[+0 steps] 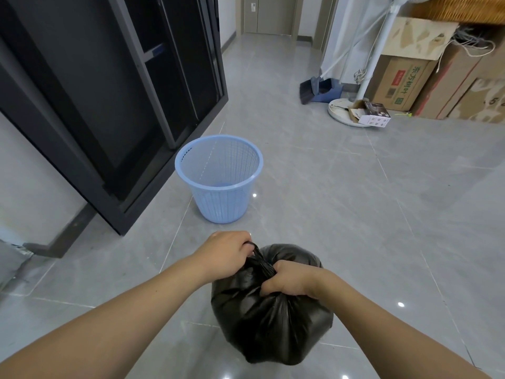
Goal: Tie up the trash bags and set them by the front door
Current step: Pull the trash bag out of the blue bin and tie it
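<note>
A full black trash bag [270, 318] hangs in front of me above the grey tiled floor, its top gathered into a twisted neck. My left hand [226, 253] grips the upper end of that neck, a loop of black plastic showing at its fingers. Just to the right and lower, my right hand [289, 280] clutches the gathered plastic at the base of the neck, on top of the bag. A light blue mesh wastebasket [218, 179] stands on the floor beyond the bag, with no liner visible inside.
A black cabinet [109, 91] lines the left side. At the right stand cardboard boxes [404, 83], a white fan stand [352, 110], a small box and a blue dustpan with broom [319, 90]. A hallway with a door [269, 15] lies ahead.
</note>
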A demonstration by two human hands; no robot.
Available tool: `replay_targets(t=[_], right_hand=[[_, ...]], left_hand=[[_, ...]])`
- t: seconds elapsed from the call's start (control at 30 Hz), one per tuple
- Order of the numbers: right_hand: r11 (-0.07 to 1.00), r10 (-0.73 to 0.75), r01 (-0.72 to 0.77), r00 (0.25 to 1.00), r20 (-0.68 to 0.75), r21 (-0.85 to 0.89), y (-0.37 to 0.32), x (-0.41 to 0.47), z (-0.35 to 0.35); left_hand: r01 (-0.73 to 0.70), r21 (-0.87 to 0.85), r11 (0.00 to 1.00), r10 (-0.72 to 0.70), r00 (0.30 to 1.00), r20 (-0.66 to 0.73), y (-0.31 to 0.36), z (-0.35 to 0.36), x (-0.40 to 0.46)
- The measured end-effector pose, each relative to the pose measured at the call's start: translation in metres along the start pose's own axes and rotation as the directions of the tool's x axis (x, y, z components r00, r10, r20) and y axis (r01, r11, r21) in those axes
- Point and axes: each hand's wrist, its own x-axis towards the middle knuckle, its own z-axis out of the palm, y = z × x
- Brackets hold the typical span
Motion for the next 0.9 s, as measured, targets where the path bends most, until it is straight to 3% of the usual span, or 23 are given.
replay_targets(t=[0.13, 0.27, 0.37, 0.43, 0.57, 0.8, 0.9], right_hand=[[0.876, -0.166, 0.1, 0.981, -0.101, -0.472, -0.01, -0.006, 0.003], [0.605, -0.477, 0.152, 0.855, -0.203, -0.781, -0.007, -0.001, 0.003], [0.566, -0.608, 0.123, 0.73, -0.312, -0.815, -0.003, 0.002, 0.001], [0.511, -0.71, 0.087, 0.603, -0.363, -0.855, 0.0, 0.004, 0.001], [0.433, -0.812, -0.05, 0.412, -0.413, -0.9, 0.004, 0.004, 0.003], [0.351, -0.901, -0.126, 0.224, -0.371, -0.928, 0.002, 0.001, 0.002], [0.36, -0.902, -0.152, 0.194, -0.385, -0.921, 0.002, -0.002, -0.009]], left_hand=[[0.089, -0.233, 0.969, -0.078, 0.995, 0.055, -0.003, 0.001, -0.001], [0.122, -0.392, 0.912, -0.129, 0.992, 0.009, -0.003, -0.003, -0.001], [0.146, -0.498, 0.855, -0.177, 0.984, -0.014, -0.006, -0.005, 0.0], [0.174, -0.573, 0.801, -0.203, 0.979, 0.013, -0.007, -0.006, 0.0], [0.201, -0.579, 0.79, -0.222, 0.974, 0.035, -0.01, -0.006, 0.001], [0.198, -0.6, 0.775, -0.212, 0.976, 0.049, -0.004, -0.01, -0.001], [0.213, -0.643, 0.735, -0.206, 0.975, 0.087, -0.003, -0.011, -0.001]])
